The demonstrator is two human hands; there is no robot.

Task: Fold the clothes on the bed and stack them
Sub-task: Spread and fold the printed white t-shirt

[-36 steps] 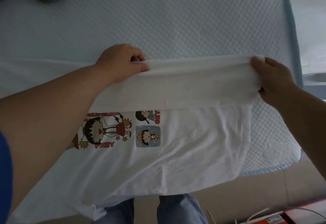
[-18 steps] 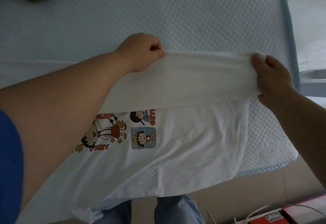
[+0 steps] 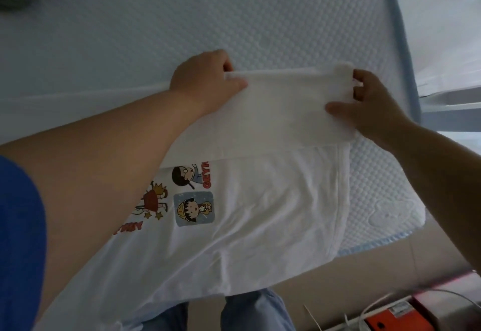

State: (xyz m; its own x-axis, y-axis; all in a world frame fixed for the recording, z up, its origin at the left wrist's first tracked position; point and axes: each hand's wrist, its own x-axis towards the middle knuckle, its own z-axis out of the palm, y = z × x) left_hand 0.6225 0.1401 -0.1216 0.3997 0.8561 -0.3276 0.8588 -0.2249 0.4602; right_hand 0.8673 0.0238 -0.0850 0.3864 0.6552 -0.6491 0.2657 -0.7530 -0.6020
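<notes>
Left hand (image 3: 205, 80), right hand (image 3: 369, 104) pinching white T-shirt (image 3: 273, 200), cartoon print

Blue short sleeve (image 3: 18, 239) on the left arm, bare forearms, light blue jeans (image 3: 250, 312).

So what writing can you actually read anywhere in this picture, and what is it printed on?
"GEYI", cut off by the folded-over cloth: red letters on the white T-shirt, beside the cartoon figure with glasses.
Red word low on the print, partly behind the left forearm: seems to end in "Y", otherwise not readable.
Label on the orange box on the floor: too small and blurred to read.
No other text shows.
</notes>
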